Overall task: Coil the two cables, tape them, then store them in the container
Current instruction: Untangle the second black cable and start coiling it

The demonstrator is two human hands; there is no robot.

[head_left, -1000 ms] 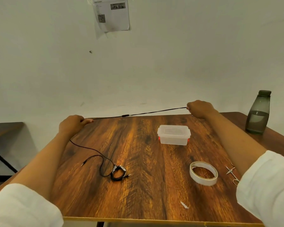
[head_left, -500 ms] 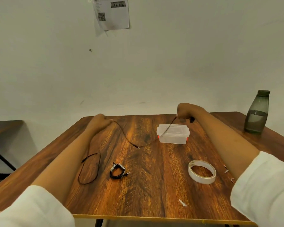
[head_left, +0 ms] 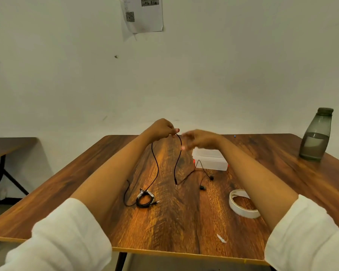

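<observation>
Head view: the left hand (head_left: 162,129) pinches the loose cable (head_left: 174,173) up high, likely so its strands hang free to the surface (head_left: 184,222) for looping. The right hand (head_left: 200,139), blurred, seems released just beside it, above the container (head_left: 211,160).

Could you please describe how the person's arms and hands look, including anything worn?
Loose white fabric sleeves, the left sleeve and right sleeve, end near the elbows, leaving forearms bare. The left hand and blurred right hand wear no gloves, and no watch shows.
</observation>
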